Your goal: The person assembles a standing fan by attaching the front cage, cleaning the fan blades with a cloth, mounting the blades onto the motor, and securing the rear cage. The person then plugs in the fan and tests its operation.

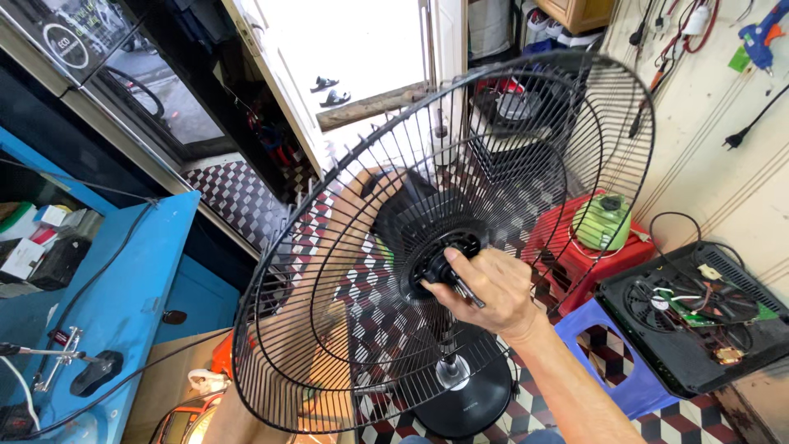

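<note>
A black pedestal fan stands in front of me with its wire rear grille (329, 329) facing me, blades and front guard off. My right hand (489, 288) is at the grille's centre, fingers closed around the black round nut (444, 267) on the motor shaft. My left forearm runs up behind the wires. My left hand (368, 187) grips the black motor housing (411, 205) from behind, partly hidden by the grille. The fan's round black base (477, 399) rests on the chequered floor below.
A red plastic stool (575, 255) carrying a green round object (602, 220) stands at right. Beside it a blue stool (620, 370) holds an opened black cooker (699, 316) with its circuit boards exposed. A blue workbench (123, 279) with cables is at left. Tools hang on the right wall.
</note>
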